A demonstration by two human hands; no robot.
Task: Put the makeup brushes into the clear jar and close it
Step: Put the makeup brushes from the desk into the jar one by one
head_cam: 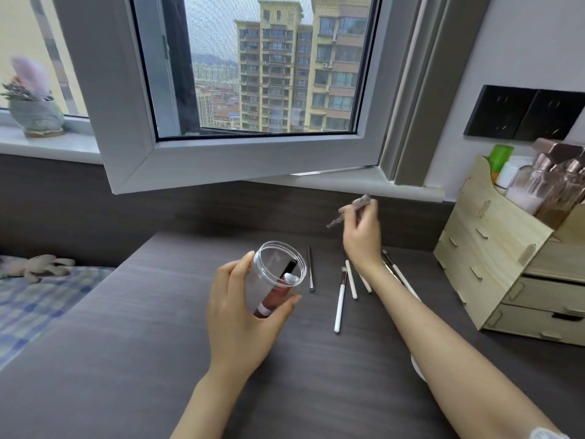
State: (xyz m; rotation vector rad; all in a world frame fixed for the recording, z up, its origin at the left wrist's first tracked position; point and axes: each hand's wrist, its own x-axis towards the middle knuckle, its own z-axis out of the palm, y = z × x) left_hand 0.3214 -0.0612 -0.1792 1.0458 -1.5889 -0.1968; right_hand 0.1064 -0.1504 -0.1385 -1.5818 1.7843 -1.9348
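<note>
My left hand point(240, 315) grips the clear jar point(278, 274), tilted with its open mouth facing up and away from me. Inside the jar lie a reddish tube and a dark-tipped stick. My right hand point(362, 239) is raised above the desk behind the jar, holding a brown makeup brush point(348, 212) that looks blurred. Several white-handled brushes point(340, 301) lie on the dark desk under my right wrist, and a thin dark pencil-like brush point(311, 269) lies right of the jar. A white round edge, possibly the lid point(417, 369), peeks out beneath my right forearm.
A wooden drawer organizer point(512, 264) with bottles on top stands at the right edge of the desk point(158, 359). An open window sash point(247, 160) juts in above the desk's back. A bed with a checked cover point(38, 299) lies to the left.
</note>
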